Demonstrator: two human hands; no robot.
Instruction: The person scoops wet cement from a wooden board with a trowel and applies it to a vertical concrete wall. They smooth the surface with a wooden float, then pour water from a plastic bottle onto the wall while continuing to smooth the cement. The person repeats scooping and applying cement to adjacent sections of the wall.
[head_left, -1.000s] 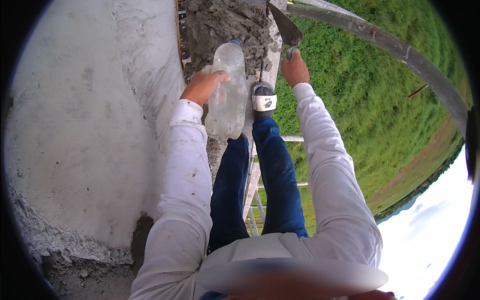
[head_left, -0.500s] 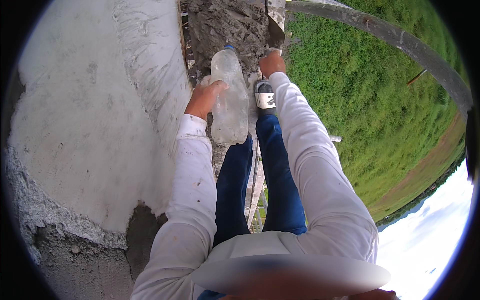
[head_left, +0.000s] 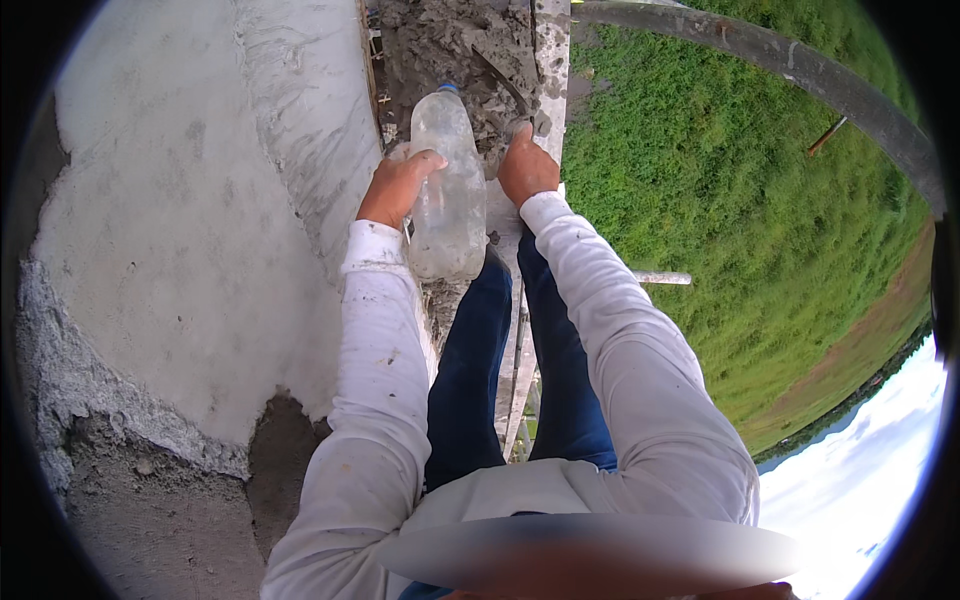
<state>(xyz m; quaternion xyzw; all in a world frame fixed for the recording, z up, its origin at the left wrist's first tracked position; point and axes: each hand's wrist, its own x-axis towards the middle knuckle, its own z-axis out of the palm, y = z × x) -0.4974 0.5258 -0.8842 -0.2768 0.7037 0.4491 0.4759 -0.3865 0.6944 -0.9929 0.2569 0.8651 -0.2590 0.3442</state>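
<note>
My left hand [head_left: 393,185] is closed round a large clear plastic bottle [head_left: 447,215] with a blue cap. The bottle is cloudy and smeared, its capped end pointing away from me over the wet grey mortar [head_left: 430,40]. My right hand [head_left: 528,168] grips a trowel, its handle mostly covered by my fingers. The dark edge of the trowel blade [head_left: 503,82] lies in the mortar, to the right of the bottle's cap. Grey smears mark my left fingers.
To my left rises a wall, smooth pale plaster [head_left: 190,230] above rough bare render [head_left: 160,530]. A narrow plank [head_left: 552,60] edges the mortar, with grass [head_left: 700,170] far below on the right. A curved-looking grey pole [head_left: 790,60] and a short pipe end [head_left: 662,278] stand beside the platform.
The trowel blade has shifted left from the plank's edge into the mortar. My right hand has moved slightly left and nearer to me. The bottle has moved slightly left.
</note>
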